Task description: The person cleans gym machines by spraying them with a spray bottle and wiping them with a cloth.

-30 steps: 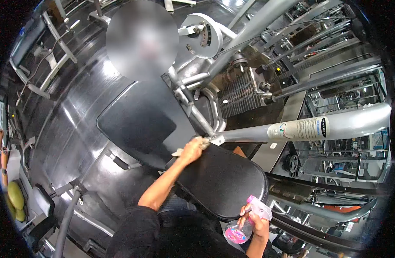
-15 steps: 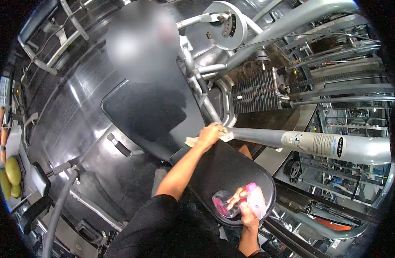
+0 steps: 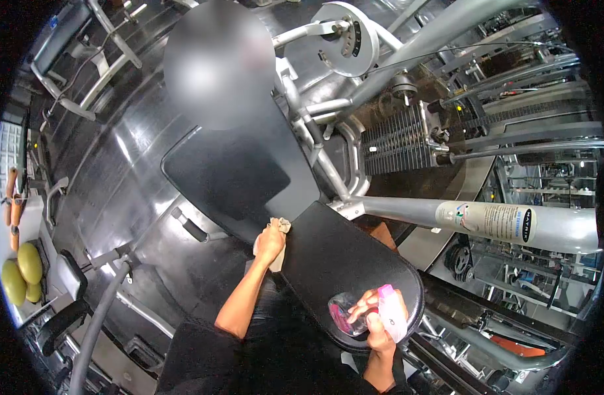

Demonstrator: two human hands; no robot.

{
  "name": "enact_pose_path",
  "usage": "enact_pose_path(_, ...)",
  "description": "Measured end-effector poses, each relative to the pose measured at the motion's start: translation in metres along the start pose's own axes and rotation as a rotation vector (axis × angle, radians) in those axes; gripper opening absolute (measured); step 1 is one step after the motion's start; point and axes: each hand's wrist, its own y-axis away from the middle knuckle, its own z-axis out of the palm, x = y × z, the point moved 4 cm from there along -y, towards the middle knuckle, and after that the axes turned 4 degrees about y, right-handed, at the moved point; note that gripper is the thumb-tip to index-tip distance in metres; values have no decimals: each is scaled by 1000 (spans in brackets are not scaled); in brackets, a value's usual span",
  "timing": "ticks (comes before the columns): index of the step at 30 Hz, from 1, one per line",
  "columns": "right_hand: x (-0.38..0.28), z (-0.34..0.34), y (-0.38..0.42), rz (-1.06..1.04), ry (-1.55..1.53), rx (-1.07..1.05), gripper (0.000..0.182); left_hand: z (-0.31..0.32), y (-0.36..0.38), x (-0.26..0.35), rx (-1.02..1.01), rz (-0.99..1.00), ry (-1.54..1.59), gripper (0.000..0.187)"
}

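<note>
My left hand (image 3: 269,243) is closed around a crumpled beige cloth (image 3: 279,255), at the left edge of a black padded seat (image 3: 341,253) where it meets a larger black pad (image 3: 233,172). Over the seat's rounded near end, my right hand (image 3: 379,332) grips a spray bottle (image 3: 393,315) with a whitish head and a pink nozzle. A clear part with something pink inside shows just left of those fingers. Part of the bottle is hidden by the hand.
A silver post (image 3: 407,208) with a label runs right from the seat. Beyond it stands a weight stack (image 3: 397,141). A round metal plate (image 3: 349,39) is at the top. Olive-green balls (image 3: 29,263) and other gym machines are at left. A blurred circle covers the upper middle.
My left hand has moved with the cloth from the seat's far corner by the post, left and down to its left edge. My right hand stays nearly in place with the bottle.
</note>
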Motion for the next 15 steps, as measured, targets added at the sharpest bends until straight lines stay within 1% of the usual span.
enact_pose_path(2,-2,2,-1,24,-8,-18,34,15,-9,-3,84,-10,107,33)
enact_pose_path(3,-2,3,-1,23,-5,-18,34,19,-14,10,111,77,202,35)
enact_pose_path(4,-2,4,-1,19,-5,-17,35,33,-29,18,95,109,185,37)
enact_pose_path(5,-2,4,0,17,-3,-16,35,42,-37,35,120,253,207,38)
enact_pose_path(6,-2,4,1,17,4,-17,35,34,-36,68,30,351,197,37)
enact_pose_path(7,-2,2,2,-1,-1,1,35,47,-44,85,9,373,185,37)
enact_pose_path(8,-2,1,3,-20,-8,18,35,48,-38,110,46,588,253,37)
enact_pose_path(9,-4,0,3,-30,4,24,36,47,-27,137,-53,691,294,36)
enact_pose_path(10,-4,0,4,-29,0,20,36,57,-18,155,-201,661,311,35)
enact_pose_path(11,-4,-2,5,-44,-29,36,37,8,33,201,-324,711,195,35)
enact_pose_path(12,-4,-3,6,-59,-57,54,37,70,25,188,-298,726,270,34)
enact_pose_path(13,-1,-4,10,-27,-95,84,40,47,63,208,-226,955,371,34)
enact_pose_path(14,0,-5,12,-29,-96,81,40,45,88,216,-279,986,501,36)
enact_pose_path(15,2,-7,14,-18,-131,106,42,40,112,223,-366,1043,410,40)
